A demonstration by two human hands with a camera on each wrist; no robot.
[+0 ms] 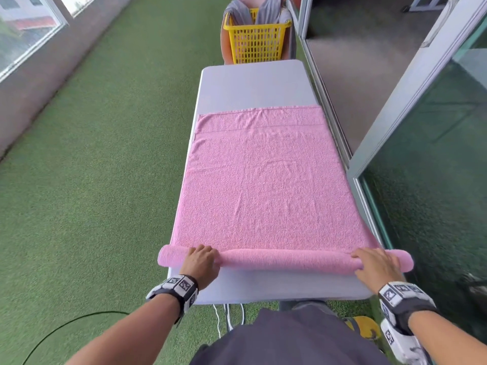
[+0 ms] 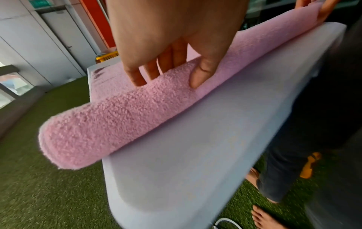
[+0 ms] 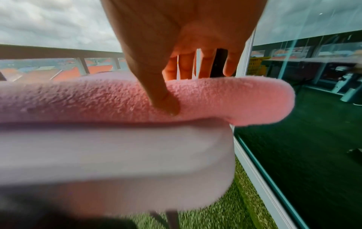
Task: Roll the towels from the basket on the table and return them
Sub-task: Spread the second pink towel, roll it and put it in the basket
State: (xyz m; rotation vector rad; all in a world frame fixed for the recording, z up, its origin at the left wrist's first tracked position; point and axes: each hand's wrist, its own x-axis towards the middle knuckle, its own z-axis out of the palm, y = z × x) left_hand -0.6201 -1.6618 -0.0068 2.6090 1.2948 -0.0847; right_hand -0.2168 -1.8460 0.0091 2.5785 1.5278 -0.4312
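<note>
Looking down from the head camera, I see the pink towel (image 1: 263,185) spread along the white table (image 1: 253,85), its near end rolled; my left hand (image 1: 201,260) and right hand (image 1: 378,264) curl over the roll. A yellow basket (image 1: 257,42) stands beyond the far end.

At the left wrist, thumb and fingers (image 2: 137,77) clasp the roll.

At the right wrist, the thumb digs in, fingers (image 3: 186,68) behind.

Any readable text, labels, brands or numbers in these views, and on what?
None can be read.
Wrist bands: black-and-white square marker patterns, not letters.
Green sign above the door: cut off and blurred, unreadable.
Pink towel, yellow basket, table: no print visible.
</note>
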